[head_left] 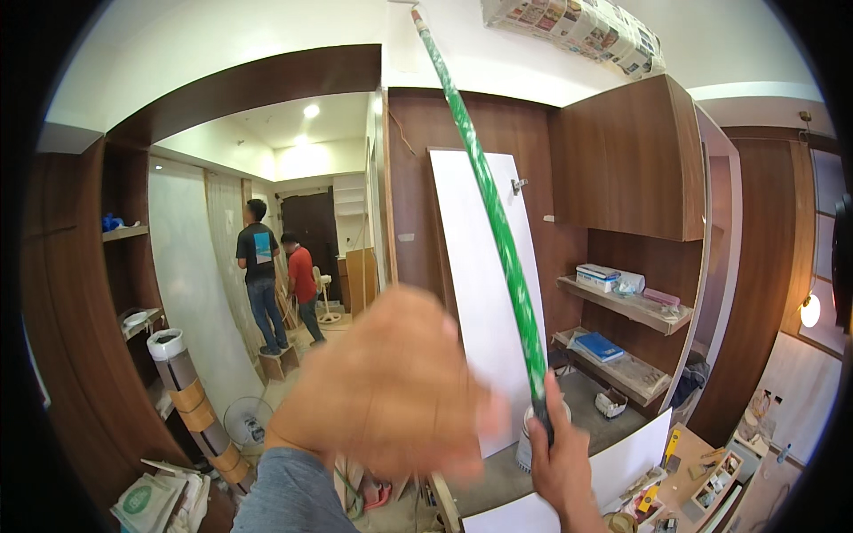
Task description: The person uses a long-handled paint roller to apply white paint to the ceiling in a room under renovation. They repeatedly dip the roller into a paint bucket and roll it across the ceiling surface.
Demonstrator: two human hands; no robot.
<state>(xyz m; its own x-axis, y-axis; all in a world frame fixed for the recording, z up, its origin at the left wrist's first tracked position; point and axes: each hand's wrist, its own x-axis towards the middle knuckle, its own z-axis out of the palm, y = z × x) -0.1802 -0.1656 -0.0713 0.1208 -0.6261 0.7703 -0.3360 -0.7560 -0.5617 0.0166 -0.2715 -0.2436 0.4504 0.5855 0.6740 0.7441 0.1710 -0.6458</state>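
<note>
My right hand (564, 457) is closed around the dark grip at the lower end of a green extension pole (489, 191). The pole is streaked with white and slants up to the left. Its tip reaches the white wall near the top edge, where what it carries is mostly cut off. Large and close in the middle, my left hand (391, 391) is smeared by motion, apart from the pole, and its fingers cannot be made out. Behind the pole a white panel (475, 266) with a hinge leans on brown wood panelling. A white tub (526, 449) stands beside my right hand.
A brown wall cabinet (626, 160) hangs at right, above shelves (626, 306) with boxes and a blue book. Newspaper covers a long unit (582, 31) overhead. Tools lie on a wooden surface (689, 484) at lower right. Two people (259, 275) stand beyond the opening; a taped roll (195, 400) leans left.
</note>
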